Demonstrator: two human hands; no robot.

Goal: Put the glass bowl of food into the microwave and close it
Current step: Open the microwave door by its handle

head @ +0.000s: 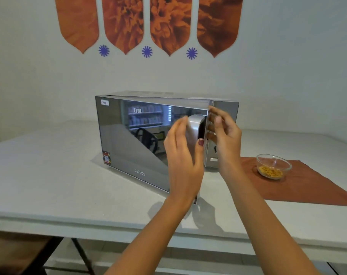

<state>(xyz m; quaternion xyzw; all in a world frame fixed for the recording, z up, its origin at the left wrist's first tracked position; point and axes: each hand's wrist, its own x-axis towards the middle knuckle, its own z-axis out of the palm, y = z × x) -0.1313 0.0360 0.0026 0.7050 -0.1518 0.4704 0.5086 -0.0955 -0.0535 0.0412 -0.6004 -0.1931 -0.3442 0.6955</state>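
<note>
The microwave (pixel 148 135) sits on the white table (pixel 49 185), its mirrored door (pixel 129 147) swung partly out from the body. The left hand (pixel 183 155) is at the silver handle (pixel 196 128), thumb on the handle's right edge and fingers loosely curled beside its left; whether it is actually gripping or only touching, I cannot tell. The right hand (pixel 223 133) hovers open-fingered by the control panel (pixel 211 153), holding nothing.

The bowl (pixel 273 166) stands well to the right on a rust-coloured cloth (pixel 307 185), untouched, with a small heap of yellow food (pixel 270 172) at the bottom.

It looks like clear glass: rigid, smooth, likely slippery, and breakable if knocked against the microwave frame. With so little inside, it should be light enough for 1 hand, though 2 would be safer. The sensible hold is around the wall just under the rim, or cupped from below, kept level so the loose food stays put. The door probably needs to open wider first.
</note>
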